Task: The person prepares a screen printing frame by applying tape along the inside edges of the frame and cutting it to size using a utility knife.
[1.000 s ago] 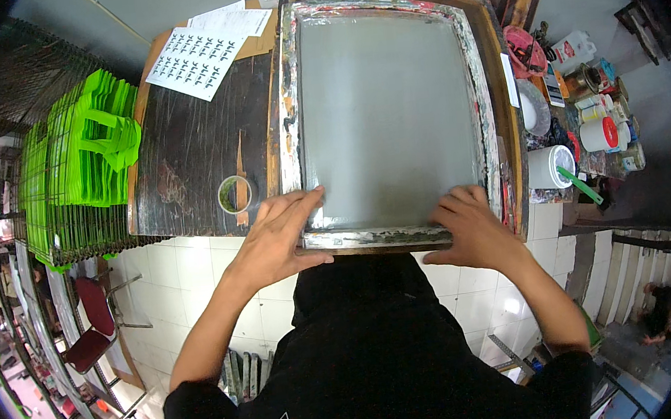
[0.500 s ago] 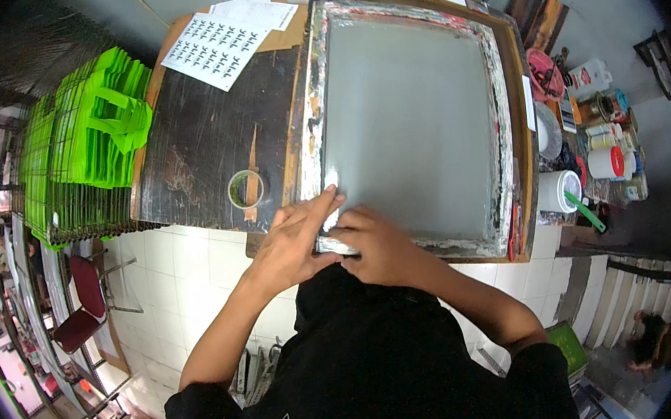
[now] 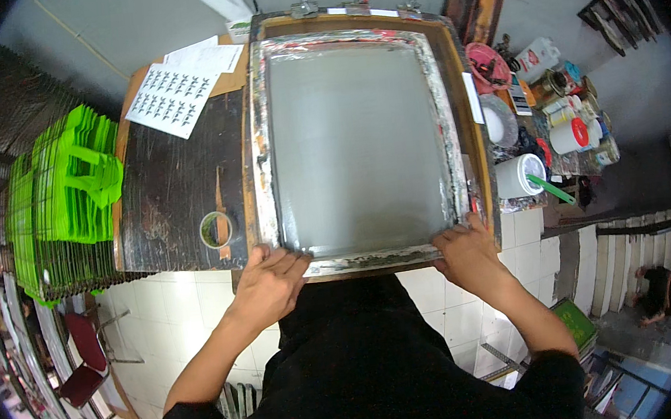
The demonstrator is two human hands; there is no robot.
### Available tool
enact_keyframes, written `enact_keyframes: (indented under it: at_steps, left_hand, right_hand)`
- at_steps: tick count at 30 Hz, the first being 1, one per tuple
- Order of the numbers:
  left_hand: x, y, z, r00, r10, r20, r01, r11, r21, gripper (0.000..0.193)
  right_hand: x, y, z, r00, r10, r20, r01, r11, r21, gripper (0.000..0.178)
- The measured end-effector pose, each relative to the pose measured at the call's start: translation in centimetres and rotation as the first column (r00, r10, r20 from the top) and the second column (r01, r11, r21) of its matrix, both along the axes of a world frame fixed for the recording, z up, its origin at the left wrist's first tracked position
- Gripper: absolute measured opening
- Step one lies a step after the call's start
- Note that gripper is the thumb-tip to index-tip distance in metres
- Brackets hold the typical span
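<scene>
Seen from my remote post, a gray framed screen lies on a wooden board beside the dark tabletop. My left hand and right hand hold its near corners, fingers curled narrowly over the rim. A tape roll rests left; a white tub stands right.
</scene>
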State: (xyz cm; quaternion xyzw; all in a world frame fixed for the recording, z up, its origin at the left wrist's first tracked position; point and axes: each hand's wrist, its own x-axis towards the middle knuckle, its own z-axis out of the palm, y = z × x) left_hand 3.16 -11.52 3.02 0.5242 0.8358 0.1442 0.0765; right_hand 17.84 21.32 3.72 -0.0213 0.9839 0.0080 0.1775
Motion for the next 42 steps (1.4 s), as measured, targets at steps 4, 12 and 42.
enact_keyframes:
  at_steps: [4, 12, 42]
  left_hand:
    - [-0.1, 0.5, 0.3, 1.000, -0.005, 0.017, 0.005, 1.000, -0.013, 0.032]
    - [0.7, -0.7, -0.6, 0.998, 0.060, 0.016, -0.061, 0.995, 0.081, 0.041]
    - [1.6, -5.6, 8.0, 0.871, 0.331, -0.362, -0.321, 0.943, 0.090, 0.036]
  right_hand:
    - [1.4, 1.4, -0.4, 0.999, 0.039, -0.037, -0.041, 0.998, -0.057, 0.030]
    - [3.8, 0.4, -3.0, 0.893, -0.065, -0.446, -0.028, 0.979, -0.200, 0.042]
    - [-11.0, -13.1, 3.1, 0.893, -0.219, -0.394, -0.309, 0.338, -0.889, 0.052]
